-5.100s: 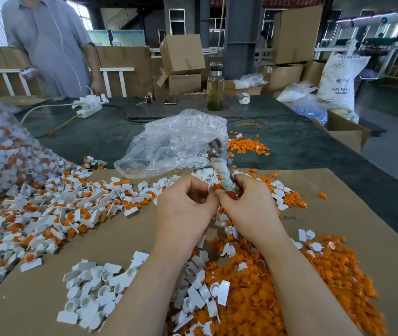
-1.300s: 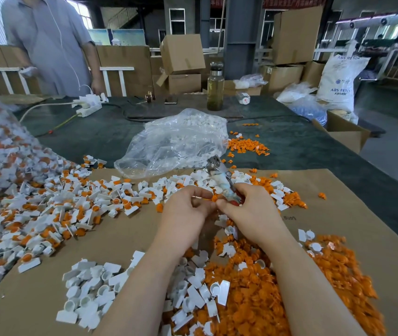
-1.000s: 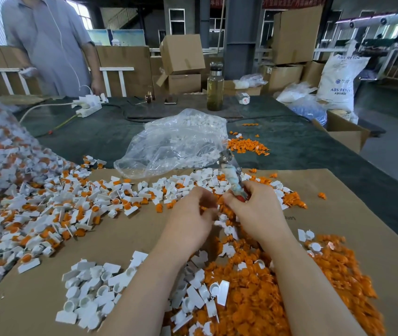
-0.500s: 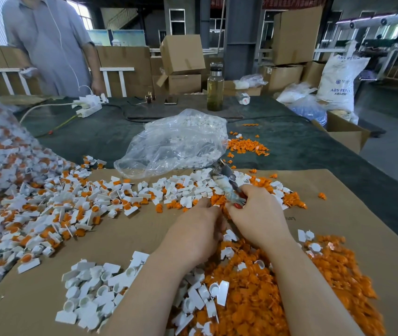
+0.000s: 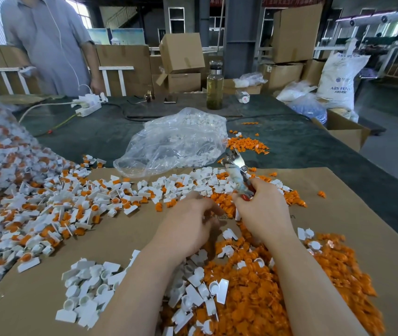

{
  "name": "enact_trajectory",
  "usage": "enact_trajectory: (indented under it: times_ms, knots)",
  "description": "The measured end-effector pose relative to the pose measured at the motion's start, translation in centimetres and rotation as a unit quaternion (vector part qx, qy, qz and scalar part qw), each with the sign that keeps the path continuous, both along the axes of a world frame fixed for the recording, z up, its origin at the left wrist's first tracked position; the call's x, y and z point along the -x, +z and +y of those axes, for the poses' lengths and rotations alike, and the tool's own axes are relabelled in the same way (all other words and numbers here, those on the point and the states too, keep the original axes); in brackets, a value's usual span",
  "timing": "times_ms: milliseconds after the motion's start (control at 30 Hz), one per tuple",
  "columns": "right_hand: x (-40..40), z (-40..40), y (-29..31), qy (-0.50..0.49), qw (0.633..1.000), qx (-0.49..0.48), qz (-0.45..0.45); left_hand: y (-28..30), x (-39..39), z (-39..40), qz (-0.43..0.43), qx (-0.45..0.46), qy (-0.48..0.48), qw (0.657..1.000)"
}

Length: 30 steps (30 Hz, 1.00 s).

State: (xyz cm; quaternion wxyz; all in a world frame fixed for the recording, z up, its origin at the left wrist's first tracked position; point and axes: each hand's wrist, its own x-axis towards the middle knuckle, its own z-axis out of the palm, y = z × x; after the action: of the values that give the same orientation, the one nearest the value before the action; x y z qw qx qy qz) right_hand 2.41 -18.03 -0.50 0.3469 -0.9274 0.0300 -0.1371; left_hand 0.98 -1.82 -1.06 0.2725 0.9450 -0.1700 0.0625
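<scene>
My right hand [image 5: 263,212] grips a small metal cutter [image 5: 236,172] by its taped handles, jaws pointing up and away. My left hand [image 5: 188,229] is low over the cardboard sheet [image 5: 338,229], fingers curled down among loose parts; what it holds is hidden. A pile of orange caps [image 5: 278,287] lies under and right of my forearms. Loose white caps [image 5: 91,287] lie at the lower left. A wide spread of white caps with orange inserts [image 5: 55,202] covers the left side.
A clear plastic bag of white parts [image 5: 176,141] lies beyond the cardboard on the green table [image 5: 91,139]. A glass bottle [image 5: 215,86], power strip [image 5: 89,105] and boxes stand at the back. A person in a grey shirt [image 5: 47,42] stands far left.
My left hand dropped from beside the cutter down to the loose parts and drew back toward me. My right hand, still gripping the cutter, shifted slightly right and lowered.
</scene>
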Motion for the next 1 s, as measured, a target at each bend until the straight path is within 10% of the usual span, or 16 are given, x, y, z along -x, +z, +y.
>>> enact_trajectory:
  times_ms: [200,733,900,1000]
  knots:
    - [0.0,0.1,0.0,-0.008,1.000,-0.013,-0.023,-0.6,0.3,-1.2,0.038,-0.083,-0.120,0.989]
    - [-0.1,0.4,-0.2,0.008,0.998,-0.036,-0.041,0.0,0.6,-1.5,0.061,-0.045,-0.047,0.996]
    - [0.1,0.5,0.0,0.040,0.992,-0.104,-0.060,0.4,0.4,-1.1,0.057,0.140,0.110,0.982]
    - [0.3,0.7,0.2,0.055,0.983,-0.157,-0.077,1.2,0.4,-0.5,0.092,0.389,0.169,0.901]
